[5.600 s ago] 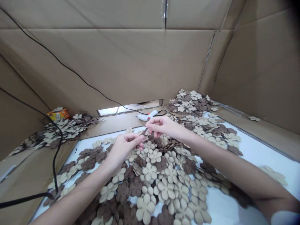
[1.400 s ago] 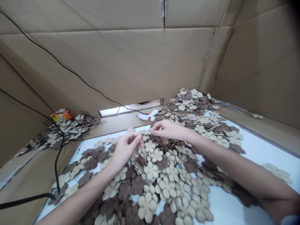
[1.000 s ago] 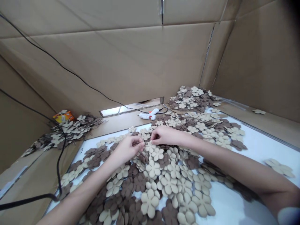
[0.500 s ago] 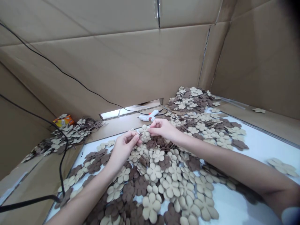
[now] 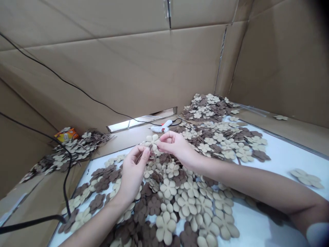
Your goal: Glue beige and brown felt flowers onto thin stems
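Above the middle of the pile, my right hand (image 5: 177, 147) pinches the edge of a cream fabric flower (image 5: 152, 140) with rounded petals. Close beside it, my left hand (image 5: 135, 164) has thumb and forefinger closed on a thin brown strip (image 5: 140, 156), partly hidden by the fingers. The strip's tip is at the flower's lower side; whether the two touch I cannot tell. Beneath both hands lie many loose cream flowers (image 5: 169, 188) and brown flowers (image 5: 154, 204), overlapping on a white board (image 5: 259, 219).
A white glue gun (image 5: 161, 127) lies behind the hands, its black cord running left. Flower heaps stand at the back right (image 5: 209, 108) and left (image 5: 79, 147), the left one by an orange packet (image 5: 66, 134). A cardboard wall (image 5: 123, 75) encloses the back. Black cables (image 5: 67, 178) cross the left.
Both hands have come nearer me and slightly left, the cream flower moving with the right hand. More of the brown strip shows in the left hand. The view has shifted a little.
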Demonstrator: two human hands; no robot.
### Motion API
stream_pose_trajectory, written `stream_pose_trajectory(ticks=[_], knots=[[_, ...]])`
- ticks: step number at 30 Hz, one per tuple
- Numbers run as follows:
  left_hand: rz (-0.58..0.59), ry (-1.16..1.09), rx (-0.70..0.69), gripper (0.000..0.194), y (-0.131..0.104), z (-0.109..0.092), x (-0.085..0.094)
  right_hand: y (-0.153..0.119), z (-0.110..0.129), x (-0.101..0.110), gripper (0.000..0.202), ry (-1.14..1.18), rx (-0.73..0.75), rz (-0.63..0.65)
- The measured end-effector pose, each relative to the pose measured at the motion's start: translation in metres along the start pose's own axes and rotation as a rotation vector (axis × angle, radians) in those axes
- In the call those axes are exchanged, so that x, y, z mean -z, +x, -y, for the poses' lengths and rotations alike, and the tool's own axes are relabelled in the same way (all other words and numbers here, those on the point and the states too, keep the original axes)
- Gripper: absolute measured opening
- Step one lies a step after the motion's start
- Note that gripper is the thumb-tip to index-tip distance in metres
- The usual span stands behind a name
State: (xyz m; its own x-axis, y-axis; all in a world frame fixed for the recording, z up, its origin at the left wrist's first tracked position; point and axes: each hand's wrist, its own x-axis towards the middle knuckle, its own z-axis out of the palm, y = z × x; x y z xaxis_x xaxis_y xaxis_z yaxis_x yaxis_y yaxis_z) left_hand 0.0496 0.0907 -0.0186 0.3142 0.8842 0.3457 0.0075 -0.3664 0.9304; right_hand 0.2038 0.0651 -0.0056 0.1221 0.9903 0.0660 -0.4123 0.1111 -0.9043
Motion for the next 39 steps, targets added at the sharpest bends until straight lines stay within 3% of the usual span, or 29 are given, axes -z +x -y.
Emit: stream_pose_trajectory(ticks=[7,26,39], knots=[[-0.024,0.033,-0.02,0.018,0.001,0.002,0.001,-0.002,0.003,0.003,0.047,-0.068,0.042,0.094],[-0.052,0.172,-0.008,0.02,0.002,-0.003,0.0,-0.006,0.015,0.002,0.04,-0.406,0.144,0.178],[-0.067,0.248,0.002,0.021,0.001,-0.011,-0.001,-0.004,0.013,0.003,0.036,-0.416,0.18,0.22]])
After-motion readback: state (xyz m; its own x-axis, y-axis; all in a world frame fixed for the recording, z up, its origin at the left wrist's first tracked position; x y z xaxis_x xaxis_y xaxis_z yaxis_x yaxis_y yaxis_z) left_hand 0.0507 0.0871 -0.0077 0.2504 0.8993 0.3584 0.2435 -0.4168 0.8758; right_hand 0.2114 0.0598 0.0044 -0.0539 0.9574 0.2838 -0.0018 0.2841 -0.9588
